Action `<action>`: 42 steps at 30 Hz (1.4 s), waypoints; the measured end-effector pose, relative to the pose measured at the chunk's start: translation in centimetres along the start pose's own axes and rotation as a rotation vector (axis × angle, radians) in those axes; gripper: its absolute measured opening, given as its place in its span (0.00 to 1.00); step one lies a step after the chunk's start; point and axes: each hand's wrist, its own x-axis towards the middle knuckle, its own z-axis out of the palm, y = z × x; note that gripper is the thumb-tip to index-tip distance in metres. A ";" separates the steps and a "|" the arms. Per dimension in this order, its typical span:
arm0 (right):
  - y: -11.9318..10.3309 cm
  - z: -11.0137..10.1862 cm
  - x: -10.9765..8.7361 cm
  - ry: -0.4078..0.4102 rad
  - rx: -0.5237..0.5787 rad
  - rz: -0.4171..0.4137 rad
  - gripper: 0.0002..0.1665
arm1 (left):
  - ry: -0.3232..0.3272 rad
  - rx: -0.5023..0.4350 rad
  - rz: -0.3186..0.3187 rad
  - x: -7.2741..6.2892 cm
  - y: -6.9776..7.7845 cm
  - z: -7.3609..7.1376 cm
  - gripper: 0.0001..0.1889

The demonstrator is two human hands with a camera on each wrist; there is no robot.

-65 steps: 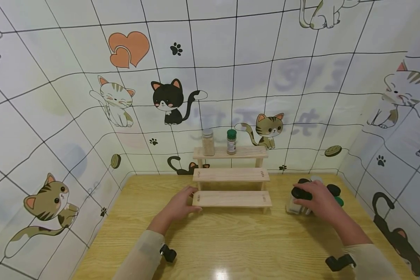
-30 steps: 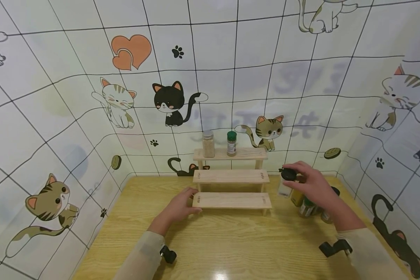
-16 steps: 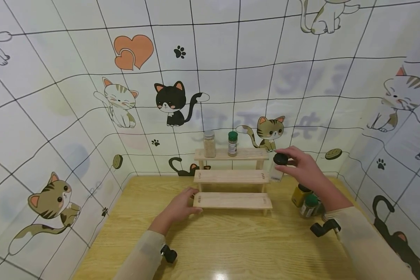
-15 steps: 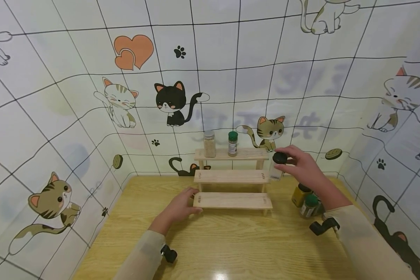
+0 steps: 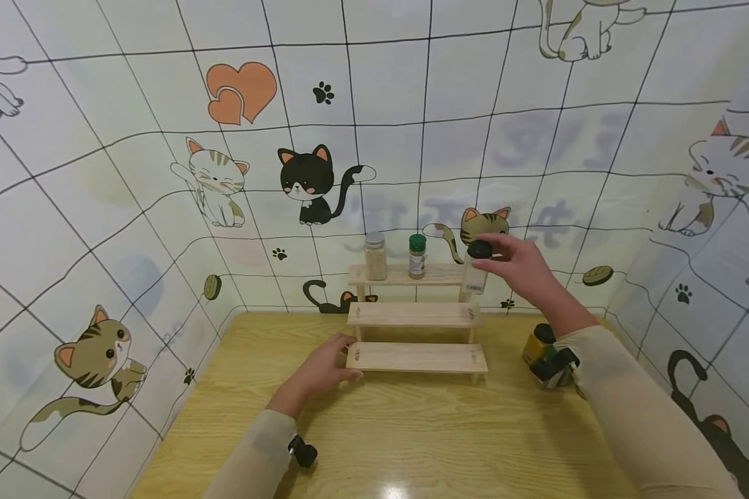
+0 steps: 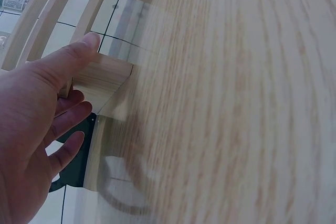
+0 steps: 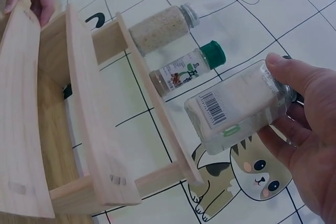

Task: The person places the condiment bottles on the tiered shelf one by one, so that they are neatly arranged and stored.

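A three-tier wooden shelf rack [image 5: 415, 315] stands on the table against the wall. My left hand [image 5: 320, 367] grips the left end of its lowest tier, thumb on top and fingers beneath in the left wrist view. Held by its black lid, a clear spice jar [image 7: 236, 108] with a white barcode label tilts in my right hand [image 5: 519, 269], beside the top tier's right end. On that tier stand a grey-capped jar of pale grains [image 5: 375, 257] and a small green-capped spice jar [image 5: 417, 256].
Right of the rack, a yellow jar with a black lid [image 5: 537, 345] stands among other jars, partly hidden by my right forearm. The wooden table [image 5: 399, 430] meets a wall covering [image 5: 374, 90] printed with cats and grid lines.
My right hand has picked up the black-lidded spice jar from the group at the right and carried it up and left to the top tier. The left hand keeps its grip.
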 end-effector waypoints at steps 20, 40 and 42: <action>1.2 2.3 5.3 -0.053 0.147 0.006 0.36 | 0.006 -0.013 0.002 0.0 -0.1 0.1 0.38; 2.8 4.1 5.7 -0.034 0.169 0.004 0.38 | -0.004 -0.003 -0.006 0.2 -0.2 0.1 0.38; 2.9 4.1 5.7 -0.037 0.189 0.016 0.38 | -0.007 0.000 -0.006 0.2 -0.2 0.1 0.38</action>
